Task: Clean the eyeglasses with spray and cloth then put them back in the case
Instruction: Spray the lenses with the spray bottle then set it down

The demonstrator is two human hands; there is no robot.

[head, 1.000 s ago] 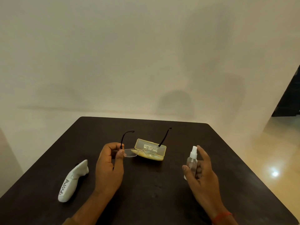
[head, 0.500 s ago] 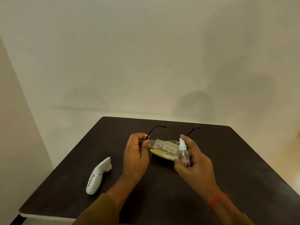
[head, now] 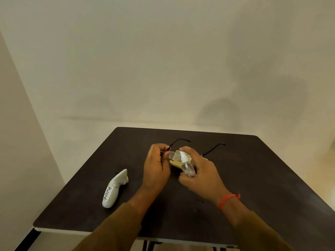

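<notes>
Eyeglasses (head: 175,154) out of the yellow case (head: 175,163), pinched at one lens edge by the left hand (head: 156,167); right hand (head: 199,173) wrapped around the spray bottle (head: 187,164), nozzle apparently at the lens; wiping and re-casing remain, cloth not visible.

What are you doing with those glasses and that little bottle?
A person is cleaning eyeglasses. The left hand holds the glasses up by one corner, arms unfolded and pointing away. The right hand holds a small clear spray bottle with its white nozzle right at the lens, a finger on top, ready to spray. The yellow case lies on the dark table just behind the hands. A white handheld device lies off to the left, untouched.
</notes>
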